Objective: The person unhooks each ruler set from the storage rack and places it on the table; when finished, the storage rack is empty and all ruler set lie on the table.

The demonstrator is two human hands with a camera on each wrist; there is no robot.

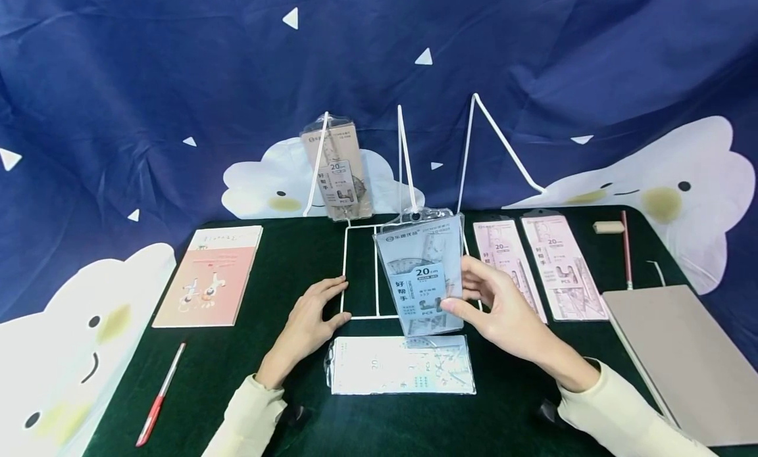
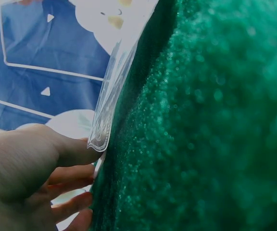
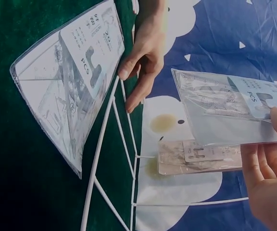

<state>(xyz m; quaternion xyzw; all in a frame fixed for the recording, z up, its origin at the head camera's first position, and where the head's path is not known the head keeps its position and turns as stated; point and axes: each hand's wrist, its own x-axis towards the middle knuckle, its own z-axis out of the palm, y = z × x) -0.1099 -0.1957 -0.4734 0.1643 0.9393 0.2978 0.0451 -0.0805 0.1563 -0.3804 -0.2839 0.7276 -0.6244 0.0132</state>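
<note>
My right hand (image 1: 503, 312) pinches a clear-sleeved blue ruler set (image 1: 423, 283) by its lower right edge, thumb in front and fingers behind. The set's top hole is close to the middle prong of a white wire rack (image 1: 344, 273); whether the prong passes through it I cannot tell. My left hand (image 1: 304, 322) rests at the rack's left base, fingertips touching the wire. A tan ruler set (image 1: 340, 174) hangs on the left prong. Flat in front of the rack lies a pale blue ruler set (image 1: 403, 371), its hanging tab toward the left.
Two pink ruler sets (image 1: 503, 253) lie to the rack's right. Beyond them are an eraser (image 1: 608, 227), a dark red pencil (image 1: 626, 250) and a large grey-covered book (image 1: 681, 358). A pink booklet (image 1: 207, 279) and a red pen (image 1: 156, 404) lie at left.
</note>
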